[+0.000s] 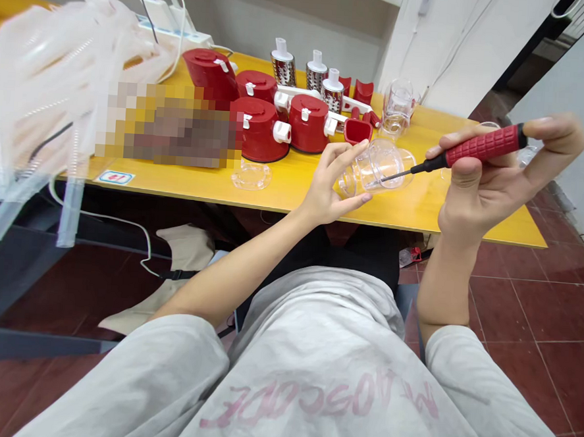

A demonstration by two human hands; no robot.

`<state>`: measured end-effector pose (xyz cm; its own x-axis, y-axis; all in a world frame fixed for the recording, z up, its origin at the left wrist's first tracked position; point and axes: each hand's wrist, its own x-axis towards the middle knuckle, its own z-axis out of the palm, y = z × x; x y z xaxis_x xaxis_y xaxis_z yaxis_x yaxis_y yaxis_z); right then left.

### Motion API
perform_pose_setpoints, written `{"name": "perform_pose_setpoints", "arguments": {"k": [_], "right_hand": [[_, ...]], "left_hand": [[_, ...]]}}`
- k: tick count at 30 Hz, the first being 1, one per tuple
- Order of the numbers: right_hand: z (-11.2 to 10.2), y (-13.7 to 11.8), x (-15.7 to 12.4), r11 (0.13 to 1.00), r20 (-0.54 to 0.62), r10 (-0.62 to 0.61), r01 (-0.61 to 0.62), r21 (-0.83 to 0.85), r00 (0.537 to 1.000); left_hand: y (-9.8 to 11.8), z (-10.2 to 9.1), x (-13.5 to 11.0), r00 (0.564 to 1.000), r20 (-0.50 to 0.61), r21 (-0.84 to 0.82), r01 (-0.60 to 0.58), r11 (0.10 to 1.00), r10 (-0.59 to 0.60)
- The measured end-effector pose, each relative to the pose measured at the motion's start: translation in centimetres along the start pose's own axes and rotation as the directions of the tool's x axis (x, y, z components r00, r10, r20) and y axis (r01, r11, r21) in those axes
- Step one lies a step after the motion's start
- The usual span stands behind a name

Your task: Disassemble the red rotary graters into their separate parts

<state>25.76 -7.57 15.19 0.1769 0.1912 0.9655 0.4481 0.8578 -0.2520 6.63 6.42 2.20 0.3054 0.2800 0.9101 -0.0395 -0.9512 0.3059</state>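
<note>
My left hand (334,185) grips a clear plastic container (385,163) by its base, tilted on its side just above the table's front edge. In my right hand (487,174) is a screwdriver (484,148) with a red and black handle, fingers wrapped round the grip and one finger at its black end. Its thin metal shaft points left into the open mouth of the container. Where exactly the tip rests inside is hard to make out through the plastic. A flat clear plastic ring (252,176) lies on the table left of my left hand.
Red grater housings (262,129) stand on the yellow table (293,195), with metal grater drums (284,63) behind them. Another clear container (398,106) is at the back right. Plastic bags (48,72) and a power strip (179,35) fill the left. A pixelated patch hides one area.
</note>
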Motion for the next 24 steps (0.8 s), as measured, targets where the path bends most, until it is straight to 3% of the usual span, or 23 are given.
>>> {"name": "perform_pose_setpoints", "arguments": {"k": [4, 10, 13, 17, 24], "right_hand": [[0.2, -0.6, 0.1, 1.000, 0.022, -0.005, 0.005, 0.007, 1.000], [0.7, -0.9, 0.2, 0.999, -0.038, 0.023, -0.024, -0.022, 0.999], [0.4, -0.4, 0.1, 0.997, -0.073, 0.048, -0.052, -0.063, 0.996], [-0.5, 0.2, -0.1, 0.985, -0.030, 0.123, -0.125, -0.116, 0.992], [0.0, 0.4, -0.3, 0.991, -0.092, 0.080, -0.090, -0.103, 0.992]], "left_hand": [[0.1, 0.0, 0.1, 1.000, -0.013, -0.004, -0.004, 1.000, 0.004], [0.4, 0.1, 0.3, 1.000, -0.027, -0.016, -0.015, 1.000, 0.015], [0.4, 0.2, 0.3, 0.999, -0.033, -0.021, -0.007, 1.000, 0.006], [0.3, 0.3, 0.3, 1.000, -0.024, -0.023, 0.020, 1.000, -0.020], [0.2, 0.3, 0.2, 0.998, -0.029, -0.001, 0.049, 0.999, -0.049]]}}
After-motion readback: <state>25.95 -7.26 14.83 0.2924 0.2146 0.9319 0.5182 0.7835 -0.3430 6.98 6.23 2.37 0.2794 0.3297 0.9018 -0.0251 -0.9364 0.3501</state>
